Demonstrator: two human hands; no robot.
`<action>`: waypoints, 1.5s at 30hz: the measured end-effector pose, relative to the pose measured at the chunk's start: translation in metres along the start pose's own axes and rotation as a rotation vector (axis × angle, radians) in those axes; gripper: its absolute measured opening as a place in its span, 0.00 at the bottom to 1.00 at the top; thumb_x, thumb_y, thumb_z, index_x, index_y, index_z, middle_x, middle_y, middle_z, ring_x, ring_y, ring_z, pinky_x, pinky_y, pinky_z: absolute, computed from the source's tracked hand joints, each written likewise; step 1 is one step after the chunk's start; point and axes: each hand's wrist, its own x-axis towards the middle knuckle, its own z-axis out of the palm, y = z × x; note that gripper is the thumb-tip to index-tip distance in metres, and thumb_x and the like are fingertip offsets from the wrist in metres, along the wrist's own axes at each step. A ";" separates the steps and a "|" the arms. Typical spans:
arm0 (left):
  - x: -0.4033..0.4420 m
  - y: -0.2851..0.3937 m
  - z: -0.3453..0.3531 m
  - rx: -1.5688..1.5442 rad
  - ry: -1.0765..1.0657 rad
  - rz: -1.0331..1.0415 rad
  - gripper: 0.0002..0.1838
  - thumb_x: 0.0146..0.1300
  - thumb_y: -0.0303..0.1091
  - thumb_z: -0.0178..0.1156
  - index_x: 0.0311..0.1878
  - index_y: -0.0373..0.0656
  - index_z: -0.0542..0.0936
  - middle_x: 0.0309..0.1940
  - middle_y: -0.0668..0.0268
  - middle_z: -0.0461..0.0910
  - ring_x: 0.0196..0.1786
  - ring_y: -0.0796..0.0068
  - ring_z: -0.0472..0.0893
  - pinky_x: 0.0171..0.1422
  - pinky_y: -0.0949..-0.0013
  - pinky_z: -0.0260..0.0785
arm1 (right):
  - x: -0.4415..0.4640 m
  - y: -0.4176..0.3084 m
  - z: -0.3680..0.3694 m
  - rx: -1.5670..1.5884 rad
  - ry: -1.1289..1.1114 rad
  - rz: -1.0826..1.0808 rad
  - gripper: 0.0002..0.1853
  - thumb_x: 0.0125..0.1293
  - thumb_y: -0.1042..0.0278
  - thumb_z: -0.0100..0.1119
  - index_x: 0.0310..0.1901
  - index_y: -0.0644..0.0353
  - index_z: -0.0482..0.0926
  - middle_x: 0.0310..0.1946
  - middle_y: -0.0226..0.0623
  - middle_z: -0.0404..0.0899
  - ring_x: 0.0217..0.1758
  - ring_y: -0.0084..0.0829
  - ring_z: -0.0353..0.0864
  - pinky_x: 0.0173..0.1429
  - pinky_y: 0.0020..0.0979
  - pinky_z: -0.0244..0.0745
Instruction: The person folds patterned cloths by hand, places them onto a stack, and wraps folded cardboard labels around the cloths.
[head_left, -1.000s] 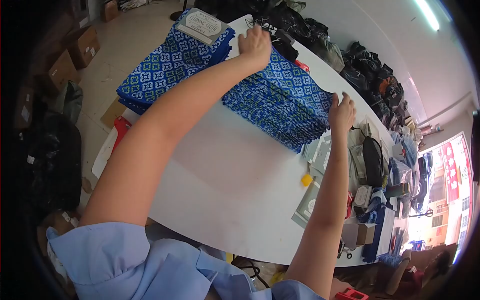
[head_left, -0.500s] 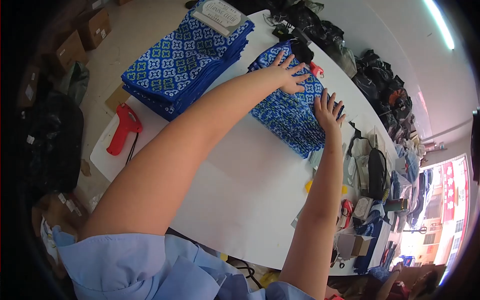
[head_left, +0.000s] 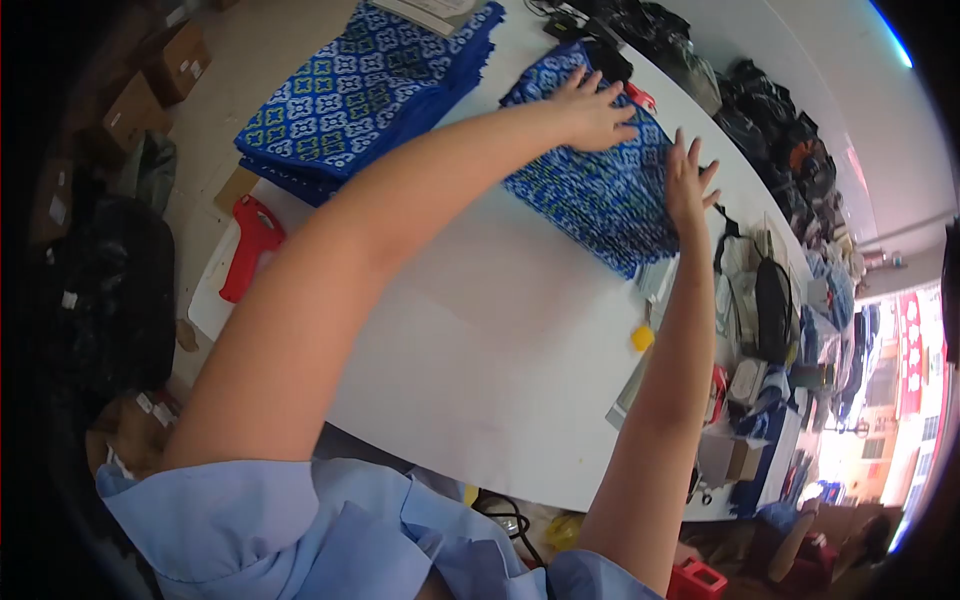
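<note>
A stack of blue patterned cloths (head_left: 600, 200) lies toward the far side of the white table, its many folded edges facing me. My left hand (head_left: 594, 112) rests on top of this stack with its fingers spread, holding nothing. At the stack's right end is my right hand (head_left: 688, 182), fingers apart, against the cloth's edge. To the left lies a second pile of blue patterned cloths (head_left: 345, 100) with a grey printed card (head_left: 430, 12) on top, partly cut off by the frame's upper edge.
A red glue gun (head_left: 250, 248) lies at the table's left edge. A yellow object (head_left: 642, 338), cards, pouches and boxes line the right side of the white table (head_left: 480, 350). Black bags (head_left: 765, 120) stand beyond it. Another person (head_left: 800, 550) is at the lower right.
My left hand has gone from raised at the stack's left end to spread flat on it. Both hands moved slightly right over the last half second. The stack's top now lies flatter.
</note>
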 end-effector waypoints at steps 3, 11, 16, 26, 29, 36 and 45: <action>-0.010 0.016 -0.019 0.005 -0.023 0.140 0.29 0.65 0.56 0.29 0.64 0.53 0.58 0.63 0.55 0.55 0.67 0.54 0.52 0.69 0.52 0.37 | 0.000 0.026 -0.023 0.252 0.150 0.004 0.25 0.67 0.45 0.24 0.63 0.39 0.57 0.66 0.34 0.47 0.70 0.48 0.34 0.65 0.56 0.27; -0.043 0.010 -0.014 0.113 -0.082 0.130 0.30 0.64 0.59 0.27 0.64 0.55 0.56 0.63 0.57 0.56 0.66 0.52 0.54 0.69 0.53 0.37 | -0.080 0.017 -0.014 0.030 0.403 -0.183 0.20 0.67 0.53 0.33 0.57 0.44 0.67 0.59 0.30 0.63 0.68 0.38 0.49 0.68 0.46 0.35; -0.052 -0.010 -0.002 0.177 -0.087 0.080 0.28 0.65 0.55 0.27 0.64 0.53 0.58 0.64 0.59 0.54 0.66 0.53 0.53 0.68 0.50 0.39 | -0.090 0.014 -0.009 -0.061 0.118 -0.131 0.20 0.67 0.51 0.32 0.57 0.41 0.67 0.59 0.23 0.64 0.68 0.36 0.49 0.67 0.47 0.33; -0.072 0.000 -0.001 -0.061 0.584 0.231 0.23 0.63 0.42 0.46 0.59 0.44 0.64 0.60 0.56 0.61 0.64 0.53 0.57 0.66 0.53 0.47 | -0.106 0.032 -0.003 0.615 0.316 0.025 0.24 0.68 0.58 0.34 0.60 0.62 0.58 0.62 0.49 0.55 0.66 0.43 0.51 0.67 0.33 0.45; -0.107 0.015 0.006 -0.183 0.690 0.070 0.22 0.62 0.41 0.48 0.57 0.41 0.66 0.60 0.56 0.60 0.65 0.55 0.55 0.66 0.55 0.46 | -0.138 0.035 0.012 0.717 0.431 0.156 0.23 0.67 0.61 0.37 0.59 0.66 0.59 0.60 0.51 0.57 0.65 0.43 0.53 0.66 0.33 0.47; -0.167 0.061 -0.102 -0.666 1.265 0.199 0.09 0.62 0.35 0.46 0.39 0.41 0.72 0.36 0.68 0.71 0.33 0.78 0.70 0.37 0.74 0.63 | -0.242 -0.023 0.042 0.467 0.240 0.074 0.19 0.56 0.71 0.53 0.50 0.64 0.69 0.52 0.49 0.67 0.58 0.46 0.62 0.62 0.39 0.55; -0.316 0.093 -0.255 -0.700 1.244 1.057 0.18 0.64 0.38 0.39 0.53 0.41 0.67 0.58 0.61 0.64 0.59 0.65 0.61 0.63 0.64 0.52 | -0.272 -0.052 0.035 0.346 0.225 -0.112 0.13 0.53 0.67 0.54 0.41 0.59 0.74 0.52 0.42 0.68 0.62 0.45 0.57 0.59 0.41 0.57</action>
